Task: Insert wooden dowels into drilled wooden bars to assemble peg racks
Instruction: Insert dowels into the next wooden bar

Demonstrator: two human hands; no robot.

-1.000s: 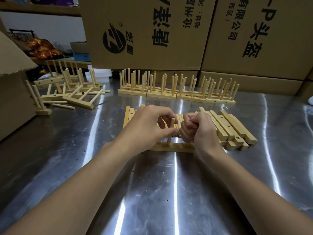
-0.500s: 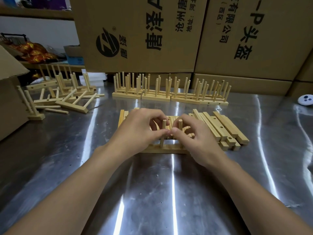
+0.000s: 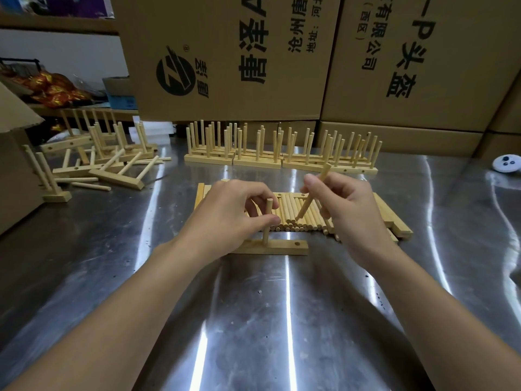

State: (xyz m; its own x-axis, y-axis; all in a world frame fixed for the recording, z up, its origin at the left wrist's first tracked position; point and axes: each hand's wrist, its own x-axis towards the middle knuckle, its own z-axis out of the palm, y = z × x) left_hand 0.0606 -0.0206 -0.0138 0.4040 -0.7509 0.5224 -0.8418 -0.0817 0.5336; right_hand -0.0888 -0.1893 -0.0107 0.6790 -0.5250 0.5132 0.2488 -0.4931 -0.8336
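The left hand [image 3: 231,214] pinches a pale round wooden dowel [image 3: 266,235] standing upright in the short drilled wooden bar [image 3: 282,248] on the shiny steel tabletop [image 3: 282,320], while the right hand [image 3: 349,206] grips a second, tilted dowel [image 3: 305,206] mid-shaft above the bed of loose dowels [image 3: 290,211]. These pegs look light, stiff and smooth, so a grip near the middle should steer the tip into the open hole [image 3: 297,244] at the bar's right end.

steel table [image 3: 253,320] | stacked cardboard boxes [image 3: 225,38] behind | white wall [image 3: 56,49], possibly shelf [image 3: 56,22], left
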